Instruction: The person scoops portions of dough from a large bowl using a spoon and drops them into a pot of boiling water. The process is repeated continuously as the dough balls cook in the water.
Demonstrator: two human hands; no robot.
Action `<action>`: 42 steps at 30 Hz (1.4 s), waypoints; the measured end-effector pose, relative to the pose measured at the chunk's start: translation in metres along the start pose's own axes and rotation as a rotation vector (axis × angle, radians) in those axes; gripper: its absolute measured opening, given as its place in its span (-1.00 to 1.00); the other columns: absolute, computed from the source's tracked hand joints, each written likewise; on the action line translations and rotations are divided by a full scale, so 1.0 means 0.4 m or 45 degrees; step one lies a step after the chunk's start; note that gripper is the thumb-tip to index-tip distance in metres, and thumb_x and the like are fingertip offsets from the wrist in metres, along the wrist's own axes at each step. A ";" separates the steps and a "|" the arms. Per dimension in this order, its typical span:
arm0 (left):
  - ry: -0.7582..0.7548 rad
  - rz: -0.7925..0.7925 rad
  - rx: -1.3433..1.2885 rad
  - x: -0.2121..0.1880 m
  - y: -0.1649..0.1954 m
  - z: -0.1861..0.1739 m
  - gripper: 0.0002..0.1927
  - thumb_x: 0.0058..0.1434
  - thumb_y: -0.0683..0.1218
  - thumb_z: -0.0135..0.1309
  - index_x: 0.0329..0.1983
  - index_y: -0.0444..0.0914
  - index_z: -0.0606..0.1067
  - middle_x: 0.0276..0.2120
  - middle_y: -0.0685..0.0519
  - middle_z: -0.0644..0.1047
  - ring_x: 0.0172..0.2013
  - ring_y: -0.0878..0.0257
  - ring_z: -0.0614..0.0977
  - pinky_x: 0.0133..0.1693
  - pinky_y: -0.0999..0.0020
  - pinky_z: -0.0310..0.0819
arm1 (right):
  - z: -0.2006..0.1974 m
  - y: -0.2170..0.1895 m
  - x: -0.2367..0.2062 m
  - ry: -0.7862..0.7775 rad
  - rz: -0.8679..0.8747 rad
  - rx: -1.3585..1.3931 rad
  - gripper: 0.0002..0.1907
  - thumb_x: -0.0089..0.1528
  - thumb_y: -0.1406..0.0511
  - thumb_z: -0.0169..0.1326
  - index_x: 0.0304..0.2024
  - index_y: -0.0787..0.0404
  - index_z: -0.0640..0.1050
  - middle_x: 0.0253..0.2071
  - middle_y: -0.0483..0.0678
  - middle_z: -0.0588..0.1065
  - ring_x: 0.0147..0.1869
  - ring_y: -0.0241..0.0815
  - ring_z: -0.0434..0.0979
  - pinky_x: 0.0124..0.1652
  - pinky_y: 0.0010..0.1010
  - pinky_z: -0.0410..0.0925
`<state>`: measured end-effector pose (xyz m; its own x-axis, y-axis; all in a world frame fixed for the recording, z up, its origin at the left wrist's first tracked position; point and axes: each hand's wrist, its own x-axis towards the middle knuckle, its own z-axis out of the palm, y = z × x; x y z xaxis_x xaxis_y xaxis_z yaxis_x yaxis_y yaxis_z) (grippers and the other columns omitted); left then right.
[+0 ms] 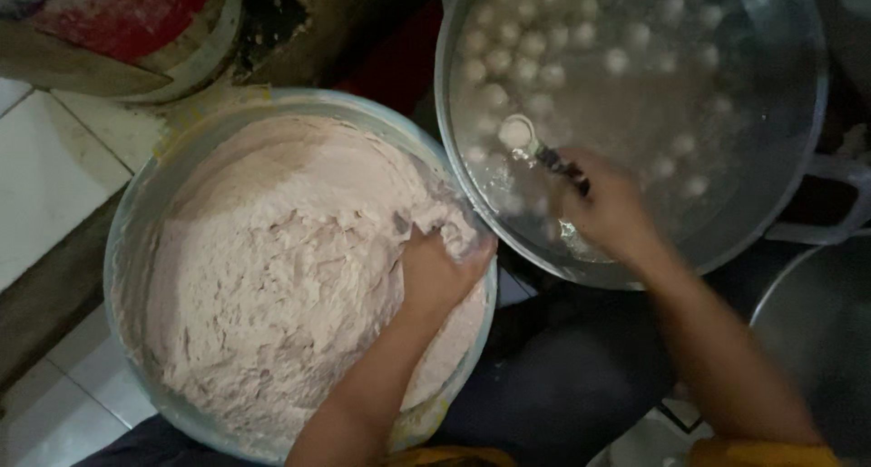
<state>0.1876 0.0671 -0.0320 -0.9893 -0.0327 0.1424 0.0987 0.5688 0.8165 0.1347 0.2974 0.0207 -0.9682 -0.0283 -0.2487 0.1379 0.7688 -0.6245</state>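
Crowding a dim white-tiled floor (54, 168), basin (136, 240) beside pot (817, 113).

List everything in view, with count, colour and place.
basin: one, pale grey, left, holding the paste
paste: one mass, pinkish, filling the basin
pot: one, metal, upper right, holding water
balls: many, whitish, floating in the pot
spoon: one, metal, bowl carrying a ball over the pot
tiled floor: white, far left
bucket: one, red-stained, top left
left hand: one, sunk in the paste at the basin's right edge
right hand: one, gripping the spoon's handle
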 end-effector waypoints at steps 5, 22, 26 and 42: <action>0.004 -0.014 -0.271 -0.002 -0.020 0.000 -0.76 0.21 -0.02 0.20 -0.14 -0.25 0.62 -0.24 -0.10 0.68 -0.19 -0.06 0.71 -0.12 0.10 0.60 | -0.027 -0.008 -0.029 0.050 -0.085 -0.031 -0.59 0.33 0.30 0.05 0.24 0.22 0.49 -0.11 0.10 0.59 -0.20 -0.11 0.61 -0.19 -0.30 0.46; -0.169 -0.213 0.135 -0.020 -0.022 0.020 -0.59 -0.08 0.10 0.31 -0.32 -0.30 0.62 -0.42 -0.18 0.65 -0.39 -0.15 0.68 -0.25 0.00 0.55 | 0.023 -0.073 -0.166 -0.532 0.314 0.421 -0.51 0.33 0.31 0.02 0.34 0.09 0.44 -0.41 -0.06 0.50 -0.46 -0.31 0.43 -0.44 -0.45 0.34; -0.070 -0.092 0.151 -0.030 0.004 0.007 -0.50 -0.01 0.18 0.35 -0.28 -0.35 0.63 -0.33 -0.22 0.65 -0.30 -0.20 0.66 -0.15 0.01 0.56 | 0.001 -0.007 -0.119 -0.191 0.019 0.267 -0.51 0.34 0.31 0.01 0.34 0.19 0.40 -0.13 -0.05 0.55 -0.26 -0.28 0.51 -0.28 -0.46 0.41; -0.126 -0.259 -0.290 -0.065 -0.022 0.052 -0.78 0.11 -0.01 0.26 -0.35 -0.25 0.59 -0.46 -0.14 0.62 -0.38 -0.09 0.70 -0.31 0.14 0.59 | 0.030 -0.045 -0.249 -0.360 0.198 0.109 -0.52 0.25 0.27 0.10 0.25 0.07 0.48 -0.07 -0.05 0.60 -0.27 -0.23 0.63 -0.26 -0.40 0.48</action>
<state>0.2101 0.0801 -0.0545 -0.9957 -0.0406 -0.0829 -0.0920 0.3596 0.9286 0.2311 0.2788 0.0476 -0.8393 -0.1004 -0.5343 0.3083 0.7216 -0.6199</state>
